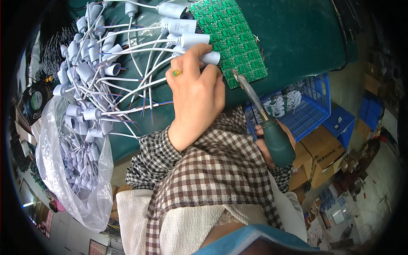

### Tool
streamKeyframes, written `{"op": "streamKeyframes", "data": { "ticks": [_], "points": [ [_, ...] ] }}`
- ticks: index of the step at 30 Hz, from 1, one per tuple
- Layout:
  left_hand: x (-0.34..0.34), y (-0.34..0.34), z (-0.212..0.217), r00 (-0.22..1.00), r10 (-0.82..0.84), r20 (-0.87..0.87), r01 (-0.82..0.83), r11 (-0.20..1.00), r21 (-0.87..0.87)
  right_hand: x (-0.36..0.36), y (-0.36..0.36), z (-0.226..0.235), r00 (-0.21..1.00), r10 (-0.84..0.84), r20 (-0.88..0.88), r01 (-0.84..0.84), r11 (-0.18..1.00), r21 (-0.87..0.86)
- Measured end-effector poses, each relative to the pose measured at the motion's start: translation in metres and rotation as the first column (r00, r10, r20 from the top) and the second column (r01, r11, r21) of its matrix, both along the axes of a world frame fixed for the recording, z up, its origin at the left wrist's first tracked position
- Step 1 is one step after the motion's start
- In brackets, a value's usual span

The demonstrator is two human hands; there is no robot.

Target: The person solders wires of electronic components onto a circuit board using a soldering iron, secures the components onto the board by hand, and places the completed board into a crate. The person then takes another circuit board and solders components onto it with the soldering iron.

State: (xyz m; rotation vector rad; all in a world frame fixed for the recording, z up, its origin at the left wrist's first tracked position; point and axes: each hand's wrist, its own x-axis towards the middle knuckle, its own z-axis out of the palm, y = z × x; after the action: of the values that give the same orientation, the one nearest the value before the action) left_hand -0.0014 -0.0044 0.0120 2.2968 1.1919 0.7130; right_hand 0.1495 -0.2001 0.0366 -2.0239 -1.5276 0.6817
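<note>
My left hand (193, 89) is closed beside the lower left edge of a green circuit board panel (238, 40), with a white cable (155, 82) running into its curled fingers. Its index finger lies along a white plastic cylinder (211, 58); the pinch itself is hidden. In my right hand (264, 148) is a soldering iron (278, 142) with a dark green handle. The iron's tip is at the panel's lower part, close to my left fingertips. More white cylinders with cables (193, 40) lie in a row against the panel's left edge.
Many white cabled cylinders (85, 72) lie heaped on the green-covered table (297, 42) at left. A clear plastic bag (46, 148) full of them hangs at the table's left side. A blue basket (321, 100) holding white cables stands at right, near cardboard boxes (316, 151).
</note>
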Motion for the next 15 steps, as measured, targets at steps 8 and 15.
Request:
{"op": "streamKeyframes", "data": {
  "ticks": [8,15],
  "points": [
    [0.005,0.002,-0.003,1.000,0.002,0.010,-0.002,1.000,-0.004,0.004,0.003,-0.006,0.971,-0.117,-0.208,0.131,0.990,0.054],
    [-0.004,0.005,0.006,0.998,0.056,-0.020,-0.055,0.998,0.022,0.003,0.013,-0.008,0.830,-0.206,-0.518,0.286,0.955,0.077]
  ]
}}
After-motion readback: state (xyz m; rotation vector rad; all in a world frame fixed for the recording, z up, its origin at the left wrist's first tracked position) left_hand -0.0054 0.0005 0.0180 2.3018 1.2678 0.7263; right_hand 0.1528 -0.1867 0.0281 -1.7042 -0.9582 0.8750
